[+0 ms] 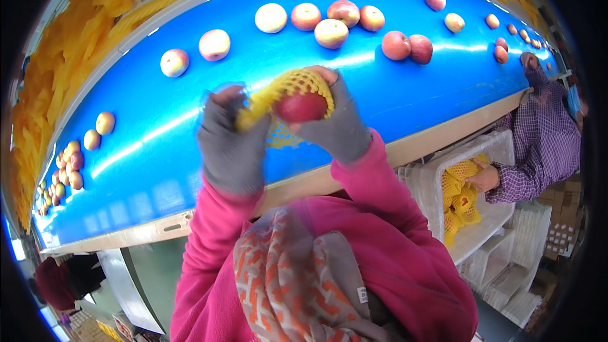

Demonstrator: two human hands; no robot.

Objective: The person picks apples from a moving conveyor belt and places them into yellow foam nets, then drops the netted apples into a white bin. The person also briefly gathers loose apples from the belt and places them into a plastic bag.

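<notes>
A red apple (300, 106) sits partly inside a yellow foam net sleeve (256, 104), held in front of me over the blue conveyor belt (156, 152). My right hand (339, 118), in a grey fingerless glove, grips the apple and the net from the right, thumb below and fingers above. My left hand (235, 137), gloved the same way and slightly blurred, pinches the gathered end of the net on the left. Beyond my hands lie several loose apples, among them a pale one (331, 33) and a touching red pair (396, 45).
The belt's beige edge (427, 128) runs close before me. At right, a co-worker in a checked purple sleeve (515, 183) reaches into a white crate (491, 232) with net-wrapped fruit (463, 199). Yellow foam nets (95, 19) lie beyond the belt. Another person (57, 282) is at lower left.
</notes>
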